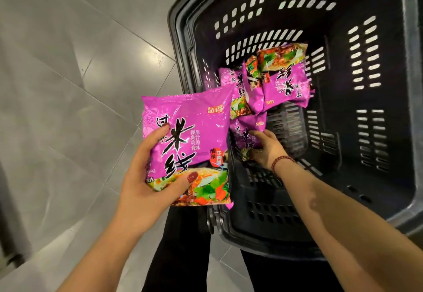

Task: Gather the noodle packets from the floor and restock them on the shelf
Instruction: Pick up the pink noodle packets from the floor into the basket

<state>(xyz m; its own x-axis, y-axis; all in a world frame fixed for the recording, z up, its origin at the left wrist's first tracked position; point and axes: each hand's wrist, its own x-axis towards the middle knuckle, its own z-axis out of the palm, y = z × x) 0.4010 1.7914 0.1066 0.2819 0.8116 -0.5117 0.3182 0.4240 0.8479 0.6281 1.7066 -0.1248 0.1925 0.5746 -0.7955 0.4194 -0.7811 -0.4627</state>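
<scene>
Gathering looks well along: several noodle packets (286,81) lie heaped in the dark basket (180,46) at two o'clock of the frame, the grey floor (68,62) at ten o'clock shows none, and no shelf is in view, so restocking is judged still ahead. At eight o'clock the left hand (146,177) grips a large packet (190,136), thumb curled across its front. Inside the basket the right hand (266,149) pinches a second packet (246,131), which lies at eleven o'clock of it.

The floor (57,108) is laid with large glossy grey tiles, split by thin pale grout lines. A soft glare (152,51) of light sits on one tile. Something dark and blurred (10,234) edges the lower left.
</scene>
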